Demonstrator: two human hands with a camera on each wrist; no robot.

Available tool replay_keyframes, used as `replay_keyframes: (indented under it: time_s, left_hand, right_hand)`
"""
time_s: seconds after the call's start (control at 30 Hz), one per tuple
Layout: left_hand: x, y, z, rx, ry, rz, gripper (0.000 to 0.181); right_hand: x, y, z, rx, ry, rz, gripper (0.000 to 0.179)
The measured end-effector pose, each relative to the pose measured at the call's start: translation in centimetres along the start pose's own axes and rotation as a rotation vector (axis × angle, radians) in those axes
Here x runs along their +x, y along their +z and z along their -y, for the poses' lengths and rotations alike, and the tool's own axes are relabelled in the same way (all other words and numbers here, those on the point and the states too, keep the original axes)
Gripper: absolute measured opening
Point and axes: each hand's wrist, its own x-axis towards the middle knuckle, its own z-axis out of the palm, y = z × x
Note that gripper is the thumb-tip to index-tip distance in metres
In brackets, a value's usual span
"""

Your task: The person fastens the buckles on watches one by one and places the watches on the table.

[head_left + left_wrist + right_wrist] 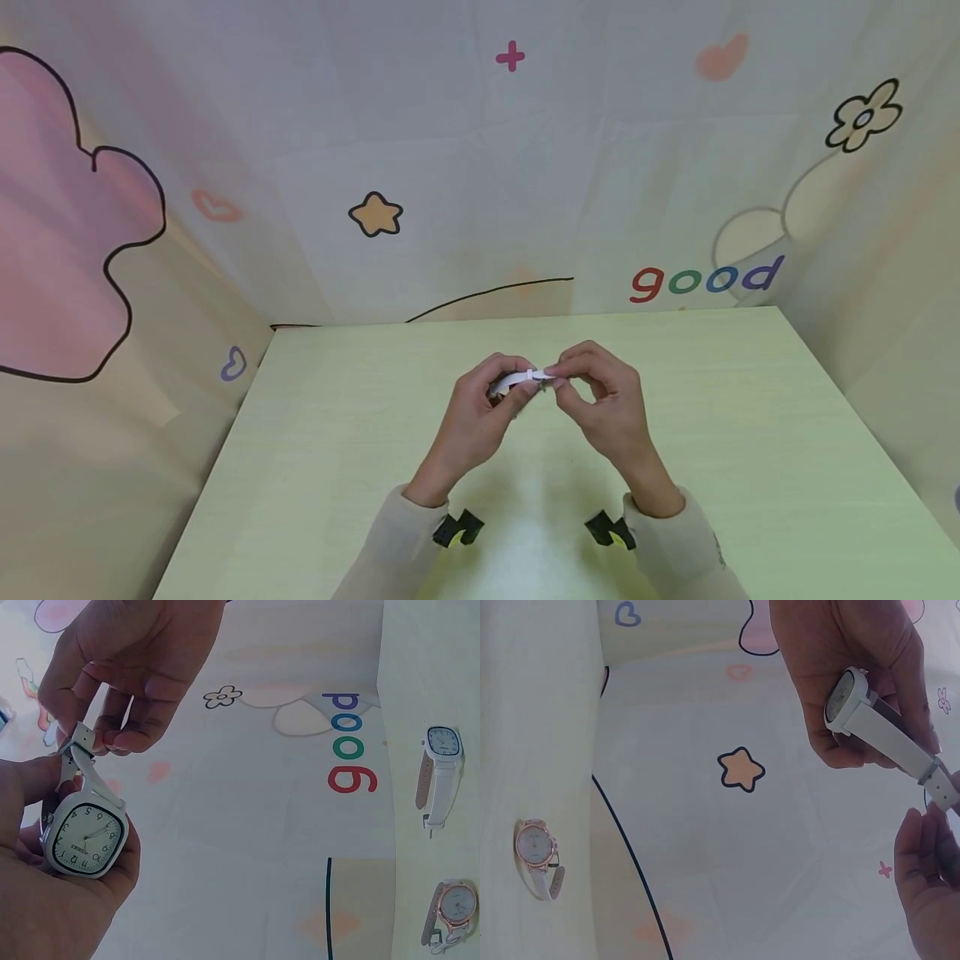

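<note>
A white watch [86, 836] with a rounded-square dial is held up above the table. My left hand [480, 408] grips it around the case and strap, thumb on the near side in the head view. The strap [895, 737] curves round into a loop, its two ends meeting at the buckle. My right hand [607, 400] pinches the strap's holed end [943, 795] between thumb and index finger, just past the buckle. In the left wrist view the dial stands upside down, and the fingers partly hide the strap.
In the left wrist view, another white square watch [444, 740] and a rose-gold round watch [457, 904] lie on the pale table [360, 467]. A printed cloth backdrop [465, 167] rises behind the table and along its sides.
</note>
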Motion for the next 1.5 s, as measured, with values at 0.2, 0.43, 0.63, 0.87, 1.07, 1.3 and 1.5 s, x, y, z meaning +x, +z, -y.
replay_keyframes:
  time_s: [0.2, 0.43, 0.63, 0.87, 1.07, 1.3, 1.5]
  left_hand:
    - [0.0, -0.2, 0.0, -0.006, 0.0, 0.0, 0.02]
    - [0.2, -0.4, 0.1, 0.002, 0.012, -0.037, 0.019]
    - [0.4, -0.3, 0.1, -0.011, 0.026, -0.041, 0.017]
    - [0.5, -0.1, 0.1, -0.047, 0.008, -0.061, 0.018]
    - [0.6, -0.2, 0.1, -0.078, -0.003, -0.09, 0.02]
    - [1.0, -0.4, 0.6, -0.011, -0.039, -0.093, 0.022]
    - [1.4, -0.4, 1.6, 0.05, -0.064, -0.08, 0.023]
  right_hand:
    - [0.0, 0.1, 0.2, 0.006, 0.015, 0.021, 0.013]
    - [0.0, 0.3, 0.3, 0.02, 0.023, -0.007, 0.012]
    - [0.1, 0.2, 0.1, 0.057, 0.01, 0.008, 0.01]
    - [0.0, 0.2, 0.1, 0.007, 0.033, 0.039, 0.021]
    - [0.1, 0.6, 0.0, -0.057, 0.038, 0.012, 0.032]
    - [0.5, 0.6, -0.5, -0.079, 0.03, 0.024, 0.025]
    - [0.6, 0.4, -1.5, -0.091, 0.017, 0.021, 0.026]
